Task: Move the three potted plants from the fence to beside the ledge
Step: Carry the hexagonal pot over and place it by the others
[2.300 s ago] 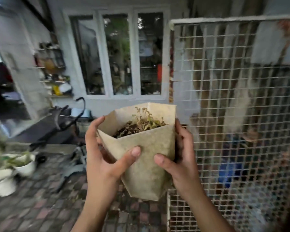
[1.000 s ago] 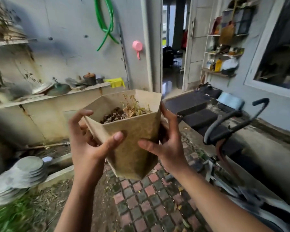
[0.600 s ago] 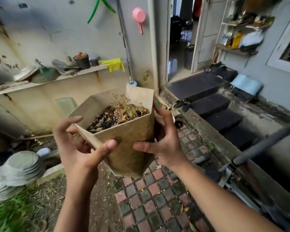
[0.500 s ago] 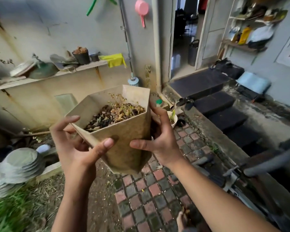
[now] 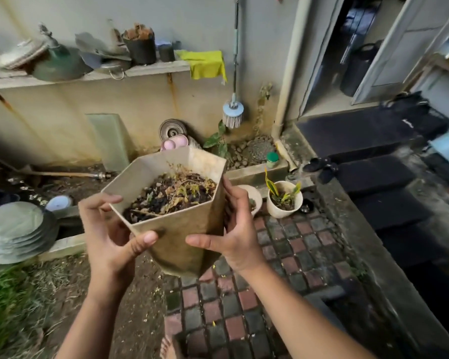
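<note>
I hold a tan hexagonal pot (image 5: 192, 229) with dark soil and a dried plant up in front of me, above the brick paving. My left hand (image 5: 106, 237) grips its left side and my right hand (image 5: 233, 226) grips its right side. Two white round pots stand on the paving by the low concrete ledge (image 5: 254, 174): one with a yellow-green plant (image 5: 284, 202), and another (image 5: 253, 196) partly hidden behind my right hand.
A wall shelf (image 5: 88, 73) holds pots, pans and a yellow cloth. Stacked grey lids (image 5: 16, 231) lie at the left beside grass. Dark steps (image 5: 373, 174) and an open doorway are at the right, with sandals on the step. My bare foot (image 5: 167, 348) shows below.
The view has swung from the wire fence to the wall and ledge, then tilted down and moved closer. The pot stays in both hands. The two white pots have come into view.
</note>
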A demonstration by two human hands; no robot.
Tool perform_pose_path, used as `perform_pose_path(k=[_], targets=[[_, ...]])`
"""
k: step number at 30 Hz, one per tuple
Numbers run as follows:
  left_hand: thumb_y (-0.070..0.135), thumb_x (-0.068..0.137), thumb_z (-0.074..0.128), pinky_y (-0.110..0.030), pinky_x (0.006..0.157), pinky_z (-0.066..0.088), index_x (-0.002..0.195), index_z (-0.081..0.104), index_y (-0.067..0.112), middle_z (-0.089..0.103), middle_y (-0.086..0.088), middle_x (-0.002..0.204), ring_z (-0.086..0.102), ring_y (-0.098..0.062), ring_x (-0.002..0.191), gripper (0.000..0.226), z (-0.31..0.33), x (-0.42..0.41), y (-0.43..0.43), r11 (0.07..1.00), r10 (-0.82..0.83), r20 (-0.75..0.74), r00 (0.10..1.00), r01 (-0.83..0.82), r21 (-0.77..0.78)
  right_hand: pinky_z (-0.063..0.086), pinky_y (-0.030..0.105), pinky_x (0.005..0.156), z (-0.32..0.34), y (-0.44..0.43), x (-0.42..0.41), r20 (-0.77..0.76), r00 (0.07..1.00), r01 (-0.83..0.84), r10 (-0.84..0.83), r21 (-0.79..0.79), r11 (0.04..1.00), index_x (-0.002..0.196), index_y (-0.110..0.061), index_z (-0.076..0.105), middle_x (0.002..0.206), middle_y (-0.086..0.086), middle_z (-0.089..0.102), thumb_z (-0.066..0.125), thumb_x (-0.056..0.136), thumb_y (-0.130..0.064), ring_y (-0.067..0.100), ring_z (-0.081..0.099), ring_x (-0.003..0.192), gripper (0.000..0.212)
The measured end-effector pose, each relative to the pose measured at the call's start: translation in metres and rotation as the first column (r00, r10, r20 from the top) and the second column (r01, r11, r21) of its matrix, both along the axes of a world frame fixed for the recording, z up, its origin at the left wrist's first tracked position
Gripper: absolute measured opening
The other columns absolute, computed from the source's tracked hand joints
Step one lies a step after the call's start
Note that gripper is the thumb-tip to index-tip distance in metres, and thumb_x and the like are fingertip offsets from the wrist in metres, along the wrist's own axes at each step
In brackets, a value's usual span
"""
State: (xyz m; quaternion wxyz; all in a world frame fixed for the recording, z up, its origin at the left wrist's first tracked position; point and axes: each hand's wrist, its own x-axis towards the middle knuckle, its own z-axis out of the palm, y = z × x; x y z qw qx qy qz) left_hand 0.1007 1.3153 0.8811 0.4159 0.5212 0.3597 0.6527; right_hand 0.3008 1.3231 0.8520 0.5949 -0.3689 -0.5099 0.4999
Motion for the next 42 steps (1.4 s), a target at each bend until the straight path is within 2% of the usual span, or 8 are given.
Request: perform_pose_path(k=[4,16,20,24,32,36,38,42], targets=[[0.027,0.057,0.091,-0.022,0.090,0.056,0.113,0.049,0.038,0.063,0.016,0.120,0.066,-0.005,0.111,0.071,-0.061,-0.022,0.083,1.000,0.006,0.017,1.000,-0.006,-0.014,0.046,0.046,0.116,-0.048,0.080,-0.021,-0.002,1.000,0.008,-0.008,-0.061,0.998,0.129,-0.055,0.053,0.139,-0.009,0.063,0.101,0.050,-0.042,0.018,0.056,0.137,0.093],[0.009,0.055,0.083,-0.030,0.090,0.054,0.112,0.046,0.034,0.050,-0.006,0.122,0.059,-0.016,0.113,0.072,-0.369,-0.038,0.288,0.997,-0.027,-0.007,1.000,0.026,-0.070,0.044,0.046,0.112,-0.360,0.294,-0.057,-0.213,0.968,0.097,-0.133,-0.173,0.980,0.134,-0.048,0.054,0.142,-0.012,0.064,0.082,0.071,-0.069,0.020,0.057,0.136,0.072],[0.019,0.055,0.095,-0.032,0.091,0.056,0.111,0.046,0.033,0.049,-0.007,0.125,0.060,-0.016,0.114,0.076,-0.486,-0.044,0.330,0.995,-0.069,-0.040,0.997,0.066,-0.073,0.049,0.027,0.105,-0.483,0.327,-0.061,-0.244,0.961,0.092,-0.128,-0.157,0.983,0.127,-0.052,0.059,0.136,-0.017,0.068,0.084,0.070,-0.067,0.008,0.060,0.131,0.064],[0.035,0.061,0.101,-0.022,0.082,0.059,0.110,0.042,0.029,0.065,0.014,0.117,0.066,-0.007,0.109,0.078,-0.596,-0.057,0.361,0.974,-0.193,-0.074,0.978,0.182,-0.134,0.052,0.024,0.101,-0.597,0.349,-0.060,-0.255,0.960,0.068,-0.112,-0.174,0.982,0.124,-0.050,0.063,0.133,-0.015,0.070,0.090,0.066,-0.060,0.006,0.063,0.127,0.065],[0.053,0.054,0.100,-0.010,0.062,0.044,0.102,0.040,0.027,0.052,0.024,0.092,0.051,0.007,0.075,0.082,-0.748,-0.078,0.397,0.977,-0.184,-0.235,0.954,0.152,-0.148,0.029,0.061,0.124,-0.762,0.375,-0.065,-0.233,0.969,0.045,-0.080,-0.152,0.987,0.126,-0.039,0.055,0.144,0.007,0.059,0.090,0.065,-0.061,0.026,0.052,0.136,0.074],[0.065,0.051,0.095,-0.008,0.063,0.043,0.098,0.039,0.015,0.046,0.006,0.096,0.051,0.009,0.077,0.088,-0.778,-0.077,0.405,0.991,-0.129,-0.365,0.922,0.113,-0.067,0.044,0.040,0.110,-0.805,0.387,-0.069,-0.313,0.945,0.048,-0.100,-0.168,0.985,0.125,-0.034,0.057,0.136,0.007,0.063,0.091,0.062,-0.059,0.020,0.057,0.126,0.076],[0.068,0.045,0.096,-0.019,0.066,0.046,0.094,0.040,0.016,0.038,-0.013,0.098,0.051,-0.008,0.083,0.090,-0.791,-0.075,0.406,0.992,-0.123,-0.355,0.927,0.099,-0.084,0.049,0.027,0.099,-0.817,0.392,-0.067,-0.334,0.935,0.062,-0.121,-0.181,0.981,0.123,-0.030,0.058,0.129,-0.002,0.069,0.090,0.062,-0.060,0.012,0.063,0.119,0.075],[0.076,0.044,0.092,-0.019,0.067,0.043,0.087,0.043,0.018,0.036,-0.018,0.104,0.042,-0.020,0.084,0.087,-0.817,-0.072,0.404,0.995,-0.084,-0.409,0.909,0.054,-0.084,0.054,0.024,0.092,-0.828,0.401,-0.056,-0.341,0.935,0.031,-0.103,-0.210,0.977,0.118,-0.022,0.056,0.123,0.000,0.070,0.089,0.069,-0.044,0.008,0.068,0.110,0.063]])
